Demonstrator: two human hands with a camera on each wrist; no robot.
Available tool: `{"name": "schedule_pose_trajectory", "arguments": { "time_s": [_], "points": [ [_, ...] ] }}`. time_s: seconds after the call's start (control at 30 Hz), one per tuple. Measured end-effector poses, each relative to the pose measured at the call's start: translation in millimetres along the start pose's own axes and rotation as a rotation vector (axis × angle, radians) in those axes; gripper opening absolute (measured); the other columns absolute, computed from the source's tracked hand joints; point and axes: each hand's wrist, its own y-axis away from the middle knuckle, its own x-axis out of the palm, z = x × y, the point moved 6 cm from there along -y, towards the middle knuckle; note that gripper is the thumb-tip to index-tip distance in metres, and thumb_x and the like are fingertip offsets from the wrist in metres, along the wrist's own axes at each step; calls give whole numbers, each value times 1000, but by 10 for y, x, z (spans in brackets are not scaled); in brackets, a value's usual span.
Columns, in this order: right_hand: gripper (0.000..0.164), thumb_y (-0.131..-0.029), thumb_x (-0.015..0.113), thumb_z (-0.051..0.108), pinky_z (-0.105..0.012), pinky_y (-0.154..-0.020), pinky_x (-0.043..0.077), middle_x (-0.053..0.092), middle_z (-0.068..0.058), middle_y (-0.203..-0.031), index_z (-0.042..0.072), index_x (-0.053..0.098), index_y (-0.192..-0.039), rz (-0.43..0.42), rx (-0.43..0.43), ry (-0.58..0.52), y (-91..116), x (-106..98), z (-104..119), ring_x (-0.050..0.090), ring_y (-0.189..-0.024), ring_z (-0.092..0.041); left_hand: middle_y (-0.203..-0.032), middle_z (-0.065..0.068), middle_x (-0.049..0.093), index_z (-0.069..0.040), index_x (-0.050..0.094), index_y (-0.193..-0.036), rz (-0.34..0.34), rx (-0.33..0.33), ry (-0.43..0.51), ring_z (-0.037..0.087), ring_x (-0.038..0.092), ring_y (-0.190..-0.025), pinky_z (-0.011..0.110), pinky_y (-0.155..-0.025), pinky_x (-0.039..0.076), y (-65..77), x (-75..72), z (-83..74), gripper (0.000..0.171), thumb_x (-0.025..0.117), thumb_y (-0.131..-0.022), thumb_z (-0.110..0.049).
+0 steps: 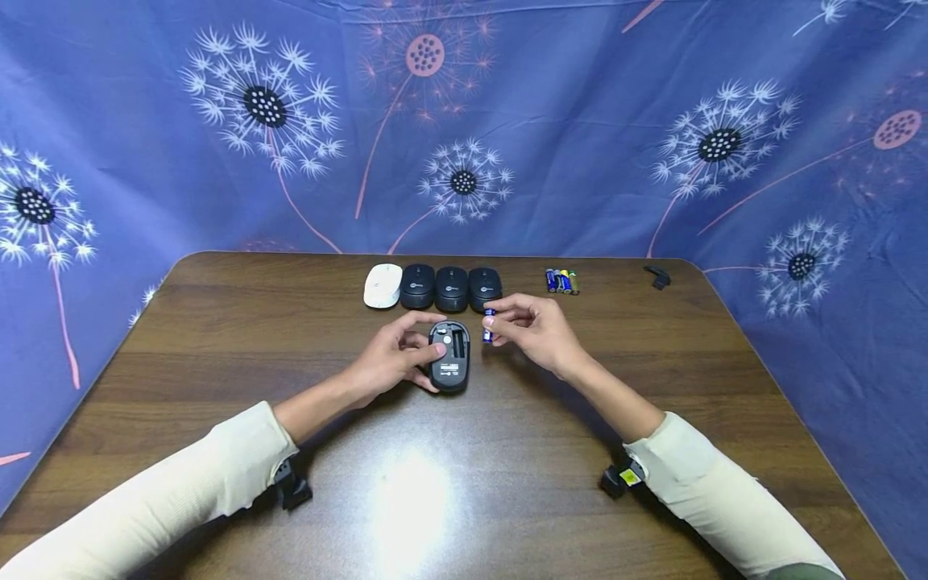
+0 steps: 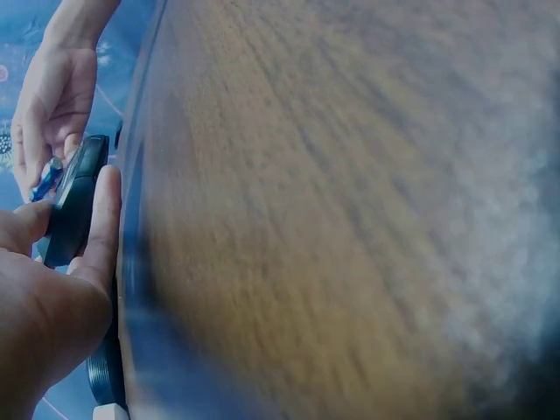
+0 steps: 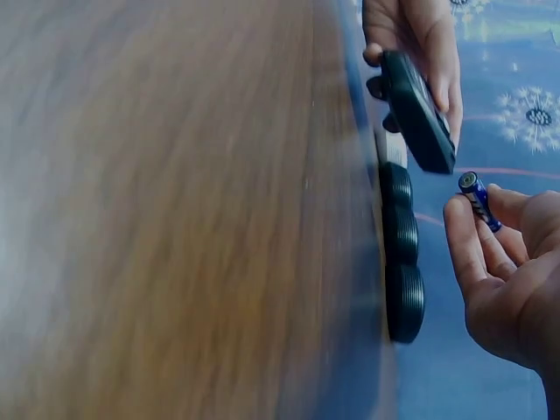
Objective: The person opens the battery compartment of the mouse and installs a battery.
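Observation:
My left hand [image 1: 392,355] grips a black computer mouse [image 1: 449,372], its underside turned up and the long battery slot uncovered. The thumb lies across the underside, and fingers wrap the left edge. Just to the right, my right hand [image 1: 538,329] pinches a blue battery [image 1: 488,325] between thumb and fingers, a short gap away from the mouse. In the right wrist view the battery [image 3: 479,202] shows one flat end, below the tilted mouse [image 3: 418,114]. From the left wrist, the mouse [image 2: 79,201] appears edge-on between thumb and fingers.
Behind the hands stand a white mouse [image 1: 383,287] and three black mice [image 1: 451,289] in a row. Several batteries [image 1: 562,281] lie together at the back right. A small black piece [image 1: 659,277] lies near the far right corner of the wooden table [image 1: 217,338].

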Motion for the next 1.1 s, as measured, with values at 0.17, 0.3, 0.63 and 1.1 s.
{"name": "schedule_pose_trajectory", "arguments": {
  "time_s": [0.17, 0.3, 0.63, 1.1],
  "points": [
    [32, -104, 79, 1, -51, -83, 74, 83, -30, -112, -14, 74, -131, -17, -29, -4, -17, 127, 59, 82, -81, -18, -111, 21, 74, -5, 49, -165, 8, 1, -6, 24, 80, -83, 47, -73, 75, -13, 25, 6, 58, 67, -110, 1],
    [29, -103, 81, 3, -55, -85, 73, 84, -27, -116, -10, 77, -129, -33, -42, 4, -25, 202, 68, 82, -83, -20, -110, 20, 74, -6, 50, -164, 6, 0, -9, 24, 80, -82, 47, -74, 75, -14, 33, 11, 57, 67, -111, 0],
    [26, -100, 88, 11, -34, -82, 72, 86, -19, -113, 2, 84, -125, -55, -86, 122, -31, 294, 144, 82, -89, -19, -109, 18, 74, -6, 52, -162, -16, 10, -9, 24, 79, -88, 48, -75, 75, -21, 24, -40, 55, 68, -110, 1],
    [29, -96, 92, 16, -32, -97, 69, 78, -9, -116, 11, 88, -124, -20, -126, 245, -42, 347, 159, 73, -107, -21, -106, 15, 73, -5, 52, -163, -46, 49, -16, 23, 78, -87, 48, -72, 75, -28, -7, -105, 57, 69, -109, 2]
  ]
}}
